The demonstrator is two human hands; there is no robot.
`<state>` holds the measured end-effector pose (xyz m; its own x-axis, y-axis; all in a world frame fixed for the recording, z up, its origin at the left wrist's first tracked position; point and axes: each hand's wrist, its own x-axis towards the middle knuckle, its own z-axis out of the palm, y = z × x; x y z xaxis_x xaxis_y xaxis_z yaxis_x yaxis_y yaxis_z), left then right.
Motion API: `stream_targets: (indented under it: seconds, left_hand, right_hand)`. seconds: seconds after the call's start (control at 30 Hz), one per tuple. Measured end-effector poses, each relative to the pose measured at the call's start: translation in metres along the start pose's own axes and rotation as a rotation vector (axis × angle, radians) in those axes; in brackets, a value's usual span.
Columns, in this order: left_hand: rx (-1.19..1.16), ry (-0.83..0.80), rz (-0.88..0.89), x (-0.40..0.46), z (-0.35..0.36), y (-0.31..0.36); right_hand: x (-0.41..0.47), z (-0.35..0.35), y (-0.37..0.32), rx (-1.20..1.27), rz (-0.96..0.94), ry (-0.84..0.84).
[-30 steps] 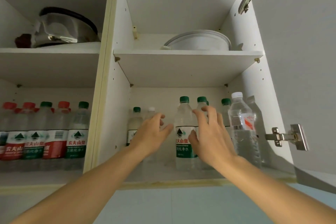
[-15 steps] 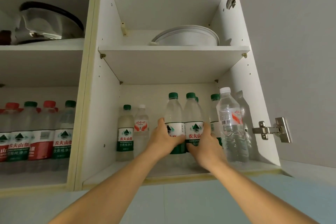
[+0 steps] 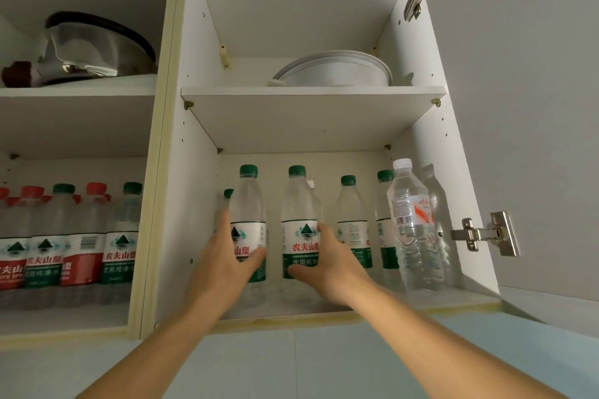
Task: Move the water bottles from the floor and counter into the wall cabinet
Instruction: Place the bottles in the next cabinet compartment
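Gripping 2 btls on lower shelf | L grip clamps left bottle | R grip clamps right bottle

Two clear green-capped water bottles stand upright side by side on the wall cabinet's lower right shelf: the left bottle gripped by the left hand, the right bottle by the right hand.

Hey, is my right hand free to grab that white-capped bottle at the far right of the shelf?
Probably not yet: the right hand grips a green-capped bottle. The white-capped bottle stands at the front with nothing before it, so once the fingers let go, the way looks open.
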<state>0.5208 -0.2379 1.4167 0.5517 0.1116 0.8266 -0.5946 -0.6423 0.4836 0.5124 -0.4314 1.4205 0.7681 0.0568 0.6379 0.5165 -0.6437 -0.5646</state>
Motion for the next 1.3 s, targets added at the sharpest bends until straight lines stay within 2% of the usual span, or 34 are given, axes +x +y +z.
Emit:
stream_targets:
  seconds: [0.23,0.4,0.5,0.57,0.67,0.73,0.8,0.9,1.03,1.1,1.3]
  left_hand:
    - [0.153,0.188,0.09,-0.025,-0.016,-0.015]
    - [0.343,0.26,0.104,-0.032,-0.012,-0.008]
    - [0.511,0.313,0.174,-0.033,-0.009,-0.008]
    - [0.543,0.337,0.218,-0.032,-0.008,-0.012]
    - [0.553,0.322,0.254,-0.028,-0.007,-0.016]
    - [0.586,0.292,0.278,-0.026,-0.007,-0.018]
    - [0.621,0.263,0.287,-0.024,-0.006,-0.02]
    - [0.644,0.226,0.252,-0.021,-0.006,-0.022]
    - [0.587,0.195,0.234,-0.021,-0.004,-0.025]
    - [0.571,0.186,0.227,-0.02,-0.004,-0.026]
    - [0.533,0.182,0.212,-0.019,-0.003,-0.028]
  right_hand:
    - [0.021,0.024,-0.027,0.272,0.007,-0.328]
    - [0.032,0.034,-0.029,0.323,-0.005,-0.384]
    - [0.03,0.03,-0.029,0.243,-0.029,-0.397]
    - [0.031,0.02,-0.027,0.15,-0.067,-0.271]
    - [0.039,-0.006,-0.019,-0.038,-0.079,0.15]
    - [0.042,-0.016,-0.008,-0.178,-0.027,0.205]
    - [0.041,-0.015,0.001,-0.246,0.06,0.071]
    - [0.043,-0.005,0.01,-0.206,0.178,-0.108]
    - [0.055,-0.002,0.014,-0.292,0.222,-0.201]
    - [0.063,-0.003,0.014,-0.209,0.259,-0.251]
    - [0.094,-0.005,0.015,-0.21,0.207,-0.348]
